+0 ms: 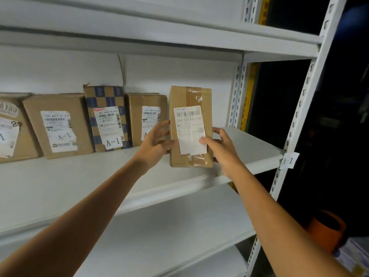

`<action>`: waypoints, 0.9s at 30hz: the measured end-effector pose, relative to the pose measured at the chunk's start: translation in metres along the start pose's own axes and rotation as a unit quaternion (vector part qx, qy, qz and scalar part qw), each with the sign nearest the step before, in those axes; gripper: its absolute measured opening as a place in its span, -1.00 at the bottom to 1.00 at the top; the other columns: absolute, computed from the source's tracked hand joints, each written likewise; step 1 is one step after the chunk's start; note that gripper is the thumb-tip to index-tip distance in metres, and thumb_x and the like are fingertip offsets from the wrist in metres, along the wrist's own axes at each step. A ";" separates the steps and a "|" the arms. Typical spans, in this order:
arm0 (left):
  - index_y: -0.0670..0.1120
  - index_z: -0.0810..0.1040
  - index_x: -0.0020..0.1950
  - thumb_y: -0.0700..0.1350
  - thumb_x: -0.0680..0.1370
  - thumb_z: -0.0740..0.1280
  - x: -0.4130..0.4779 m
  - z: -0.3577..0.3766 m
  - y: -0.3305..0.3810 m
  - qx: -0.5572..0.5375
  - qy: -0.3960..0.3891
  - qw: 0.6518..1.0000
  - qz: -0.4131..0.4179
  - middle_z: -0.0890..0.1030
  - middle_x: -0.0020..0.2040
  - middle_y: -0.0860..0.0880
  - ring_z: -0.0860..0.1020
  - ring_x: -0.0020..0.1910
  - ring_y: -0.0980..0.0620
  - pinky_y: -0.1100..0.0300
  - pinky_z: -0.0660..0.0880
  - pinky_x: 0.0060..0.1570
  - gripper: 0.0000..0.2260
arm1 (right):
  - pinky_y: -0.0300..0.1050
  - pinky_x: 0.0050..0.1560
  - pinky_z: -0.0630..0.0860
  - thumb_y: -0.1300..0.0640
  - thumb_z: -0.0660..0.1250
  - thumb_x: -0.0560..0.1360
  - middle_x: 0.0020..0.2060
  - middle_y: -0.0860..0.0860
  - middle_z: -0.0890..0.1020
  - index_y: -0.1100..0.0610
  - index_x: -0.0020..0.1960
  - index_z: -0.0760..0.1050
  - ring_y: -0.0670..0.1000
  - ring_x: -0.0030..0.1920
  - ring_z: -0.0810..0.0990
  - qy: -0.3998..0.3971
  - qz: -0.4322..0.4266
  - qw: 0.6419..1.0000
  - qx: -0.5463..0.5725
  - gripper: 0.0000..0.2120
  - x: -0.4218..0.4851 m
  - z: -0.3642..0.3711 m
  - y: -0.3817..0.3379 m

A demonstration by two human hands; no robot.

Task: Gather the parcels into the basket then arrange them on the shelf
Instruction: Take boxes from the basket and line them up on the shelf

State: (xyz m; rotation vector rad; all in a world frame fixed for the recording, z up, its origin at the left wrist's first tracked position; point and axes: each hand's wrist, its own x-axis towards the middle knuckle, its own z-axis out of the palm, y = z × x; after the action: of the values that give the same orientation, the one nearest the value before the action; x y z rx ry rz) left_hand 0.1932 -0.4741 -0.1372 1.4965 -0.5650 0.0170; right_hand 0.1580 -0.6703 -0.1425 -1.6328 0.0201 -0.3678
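One parcel [189, 97] | brown, taped, white barcode label [190, 128] | left hand [156, 141], right hand [222, 148] fingers [205, 141] gripping

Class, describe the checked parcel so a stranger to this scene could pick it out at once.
On the white shelf tagged A-1, a row of parcels leans against the back wall. The checked parcel stands third from the left in view, between plain brown ones; it alone bears blue squares.

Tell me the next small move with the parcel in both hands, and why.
Probably slide the held parcel back to lean on the wall, right of the last parcel in the row. The left hand and right hand grip its sides, it is forward of the row, and open shelf shows there.
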 end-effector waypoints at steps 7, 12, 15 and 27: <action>0.07 0.39 0.25 -0.39 0.50 0.33 0.044 -0.015 -0.028 0.000 -0.009 1.000 0.014 0.57 0.14 0.06 0.59 0.07 0.07 0.25 0.59 -0.14 -0.54 | -0.06 0.03 0.62 -0.01 0.44 0.49 0.07 -0.06 0.66 -0.06 0.30 0.35 -0.03 0.03 0.66 -0.020 0.005 1.000 -0.009 -0.56 0.047 0.013 0.019; 0.08 0.40 0.23 -0.37 0.51 0.34 0.074 -0.023 -0.049 0.045 0.004 0.998 0.040 0.57 0.13 0.12 0.56 0.10 0.17 0.25 0.53 0.04 -0.56 | 0.02 0.11 0.62 0.06 0.48 0.47 0.08 -0.04 0.66 0.03 0.32 0.43 -0.01 0.05 0.67 -0.026 0.014 1.000 -0.011 -0.54 0.084 0.018 0.034; -0.02 0.32 0.40 -0.29 0.52 0.37 0.089 -0.030 -0.060 0.160 0.009 0.985 0.063 0.51 0.15 0.20 0.52 0.09 0.29 0.34 0.52 0.01 -0.50 | -0.04 0.04 0.63 0.11 0.46 0.49 0.09 -0.01 0.67 0.05 0.24 0.50 0.00 0.05 0.67 -0.031 0.005 1.000 -0.002 -0.65 0.111 0.017 0.038; -0.11 0.45 0.39 -0.21 0.43 0.43 0.130 -0.042 -0.074 0.723 -0.049 0.628 0.284 0.33 0.45 -0.14 0.16 0.47 -0.13 -0.10 -0.03 0.43 -0.48 | -0.09 0.06 0.59 0.20 0.46 0.49 -0.03 -0.11 0.59 0.10 0.33 0.39 0.00 0.04 0.61 -0.073 -0.006 0.997 0.008 -0.54 0.209 0.016 0.052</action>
State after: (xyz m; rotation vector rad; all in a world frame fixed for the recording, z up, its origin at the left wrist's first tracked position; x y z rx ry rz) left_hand 0.3463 -0.4848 -0.1578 2.7923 -1.2386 1.1539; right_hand 0.3703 -0.7082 -0.1475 -1.6406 -0.1041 -0.2563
